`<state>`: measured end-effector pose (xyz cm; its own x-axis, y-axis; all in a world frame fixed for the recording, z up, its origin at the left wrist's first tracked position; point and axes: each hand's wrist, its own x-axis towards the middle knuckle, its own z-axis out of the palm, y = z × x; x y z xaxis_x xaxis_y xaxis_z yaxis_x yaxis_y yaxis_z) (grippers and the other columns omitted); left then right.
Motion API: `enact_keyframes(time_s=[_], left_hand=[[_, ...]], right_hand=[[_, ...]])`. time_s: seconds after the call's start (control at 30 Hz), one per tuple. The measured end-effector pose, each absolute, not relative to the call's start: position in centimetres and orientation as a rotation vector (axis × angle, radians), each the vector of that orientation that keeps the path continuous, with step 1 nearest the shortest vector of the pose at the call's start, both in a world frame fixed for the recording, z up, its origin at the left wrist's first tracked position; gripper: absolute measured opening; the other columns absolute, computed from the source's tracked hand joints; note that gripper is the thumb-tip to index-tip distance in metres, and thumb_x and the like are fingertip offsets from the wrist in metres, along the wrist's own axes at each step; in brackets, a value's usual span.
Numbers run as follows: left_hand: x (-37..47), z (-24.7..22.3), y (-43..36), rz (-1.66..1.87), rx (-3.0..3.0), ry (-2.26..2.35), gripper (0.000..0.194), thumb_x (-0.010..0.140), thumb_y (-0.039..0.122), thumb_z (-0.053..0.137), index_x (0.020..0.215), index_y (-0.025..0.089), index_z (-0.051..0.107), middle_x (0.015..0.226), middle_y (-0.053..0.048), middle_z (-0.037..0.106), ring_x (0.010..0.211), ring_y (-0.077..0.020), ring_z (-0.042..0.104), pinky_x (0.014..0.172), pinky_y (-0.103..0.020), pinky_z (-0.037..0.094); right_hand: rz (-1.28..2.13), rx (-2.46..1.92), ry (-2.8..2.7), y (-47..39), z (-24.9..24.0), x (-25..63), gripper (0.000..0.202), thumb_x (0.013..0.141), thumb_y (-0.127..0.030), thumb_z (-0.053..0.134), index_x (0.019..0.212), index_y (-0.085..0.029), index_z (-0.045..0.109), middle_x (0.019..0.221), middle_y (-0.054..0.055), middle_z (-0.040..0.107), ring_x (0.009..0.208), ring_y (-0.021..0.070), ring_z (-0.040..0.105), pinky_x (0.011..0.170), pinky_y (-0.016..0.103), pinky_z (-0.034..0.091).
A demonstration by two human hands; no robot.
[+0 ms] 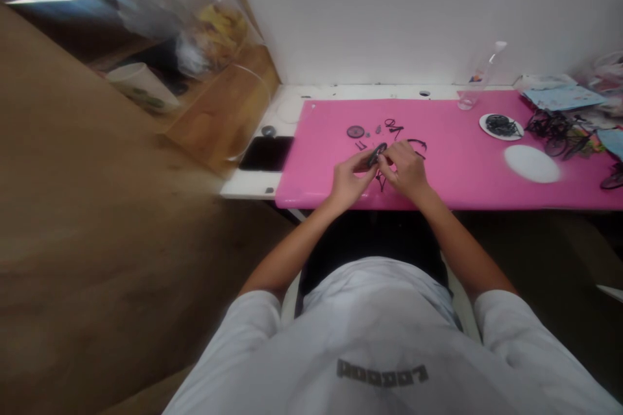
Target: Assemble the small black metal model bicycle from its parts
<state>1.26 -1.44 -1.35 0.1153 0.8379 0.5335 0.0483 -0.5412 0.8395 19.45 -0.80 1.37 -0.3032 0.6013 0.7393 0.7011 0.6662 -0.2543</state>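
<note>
A small black toy wheel [376,154] is held tilted over the pink mat [321,136]. My left hand [351,180] is closed on its near left side, thumb and fingers at the rim. My right hand [405,170] has its fingertips pinched together at the wheel's right side; whether a tiny part is between them cannot be made out. Beyond my hands lie another dark wheel [355,131] and thin black pieces [394,126]. A curved black part [418,144] rests past my right hand. A forked black piece [381,180] shows below my fingers.
A black phone [267,154] lies on the white table at left. To the right are a plate of black parts [500,126], a white disc [532,164], a clear bottle [479,78] and a heap of small black bicycles [559,133]. A white wall [389,19] stands behind.
</note>
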Motion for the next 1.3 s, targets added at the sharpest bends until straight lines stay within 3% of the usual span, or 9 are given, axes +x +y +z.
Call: enact_keyframes(time_s=[0.23,0.53,0.87,1.3], left_hand=[[1.4,-1.9,-1.2,1.481,1.667,0.848,0.049,0.094,0.038,0.085,0.139,0.019,0.076,0.125,-0.01,0.085,0.111,-0.0256,0.085,0.102,-0.041,0.072],[1.3,-2.2,-0.9,1.459,1.671,0.856,0.05,0.098,0.042,0.082,0.14,0.018,0.074,0.131,-0.013,0.083,0.115,-0.0268,0.084,0.106,-0.042,0.07],[0.8,-1.3,-1.8,1.44,1.943,0.977,0.044,0.099,0.027,0.077,0.144,0.025,0.075,0.127,-0.006,0.085,0.11,-0.0264,0.085,0.109,-0.045,0.069],[0.8,-1.0,-2.0,1.443,1.936,0.942,0.045,0.098,0.028,0.078,0.143,0.023,0.076,0.126,-0.006,0.085,0.112,-0.0276,0.085,0.109,-0.045,0.069]], right_hand=[[-0.055,-1.043,-1.975,-0.8,1.2,19.4,0.034,0.114,-0.039,0.045,0.086,-0.026,0.059,0.081,0.006,0.061,0.088,0.0267,0.059,0.082,0.044,0.051],[-0.078,-1.041,-1.952,-0.9,1.4,19.4,0.011,0.106,-0.032,0.057,0.098,-0.026,0.061,0.091,0.007,0.067,0.094,0.0284,0.061,0.082,0.045,0.051],[-0.125,-1.056,-1.956,-0.5,0.9,19.4,0.027,0.113,-0.036,0.047,0.095,-0.026,0.065,0.092,0.008,0.064,0.1,0.0299,0.06,0.09,0.049,0.055],[-0.088,-1.041,-1.934,-0.3,0.6,19.4,0.032,0.115,-0.04,0.043,0.09,-0.026,0.058,0.092,0.007,0.061,0.099,0.0282,0.059,0.089,0.046,0.052]])
